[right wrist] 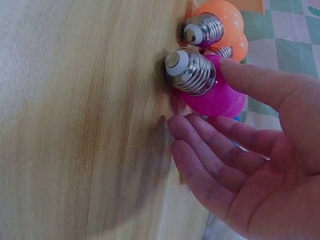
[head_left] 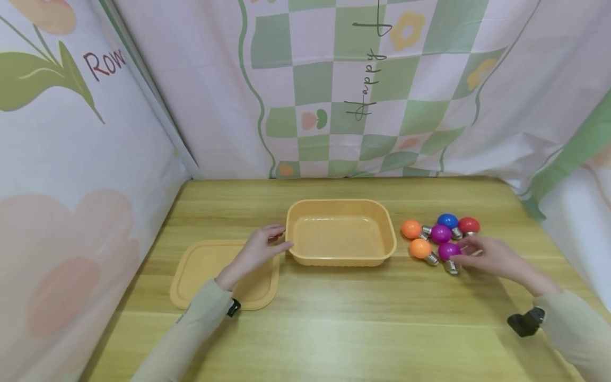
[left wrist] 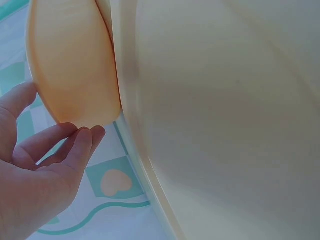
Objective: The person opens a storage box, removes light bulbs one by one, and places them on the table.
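Note:
A yellow plastic box point(head_left: 341, 261), without its cover, stands in the middle of the table. My left hand point(head_left: 259, 249) is at its left end, fingertips touching the wall and fingers loosely bent; the left wrist view shows the box point(left wrist: 75, 60) beside that hand point(left wrist: 50, 170). On the right, my right hand point(head_left: 491, 259) pinches the nearest purple light bulb point(head_left: 448, 251) between thumb and fingers. Its silver screw base point(right wrist: 192, 72) faces the right wrist camera, and the bulb appears to rest on the table.
Beside that bulb lie another purple bulb point(head_left: 440, 234), a blue one point(head_left: 447, 220), a red one point(head_left: 469, 225) and two orange bulbs point(head_left: 420, 248). A yellow lid point(head_left: 205, 270) lies flat under the left forearm. Printed curtains point(head_left: 215, 106) hang behind the wooden table point(head_left: 343, 329).

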Demonstrator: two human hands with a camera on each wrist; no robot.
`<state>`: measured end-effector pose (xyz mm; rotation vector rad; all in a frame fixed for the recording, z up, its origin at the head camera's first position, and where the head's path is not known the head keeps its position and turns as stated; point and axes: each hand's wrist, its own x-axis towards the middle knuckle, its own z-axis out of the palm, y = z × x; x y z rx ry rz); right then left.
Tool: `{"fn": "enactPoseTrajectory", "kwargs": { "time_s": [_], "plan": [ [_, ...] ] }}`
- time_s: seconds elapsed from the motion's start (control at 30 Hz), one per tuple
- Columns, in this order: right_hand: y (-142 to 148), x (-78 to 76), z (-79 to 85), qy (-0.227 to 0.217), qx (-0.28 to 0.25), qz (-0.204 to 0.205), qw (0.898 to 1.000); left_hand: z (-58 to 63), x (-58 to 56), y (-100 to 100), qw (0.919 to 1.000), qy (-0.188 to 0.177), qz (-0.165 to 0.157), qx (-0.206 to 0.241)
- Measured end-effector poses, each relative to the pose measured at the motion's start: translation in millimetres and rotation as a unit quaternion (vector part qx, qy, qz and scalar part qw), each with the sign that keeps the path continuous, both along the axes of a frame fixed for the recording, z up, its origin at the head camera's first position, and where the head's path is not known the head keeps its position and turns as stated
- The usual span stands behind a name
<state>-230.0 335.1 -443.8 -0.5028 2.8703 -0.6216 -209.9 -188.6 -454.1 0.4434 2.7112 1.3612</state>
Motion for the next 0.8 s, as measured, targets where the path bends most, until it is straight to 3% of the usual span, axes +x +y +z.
{"fn": "enactPoseTrajectory", "kwargs": {
  "time_s": [0.8],
  "plan": [
    [3.0,4.2,7.0,-0.016,-0.007,-0.002,1.0,0.3,-2.3,0.3,0.9999,-0.01,0.002,-0.008]
  ]
}}
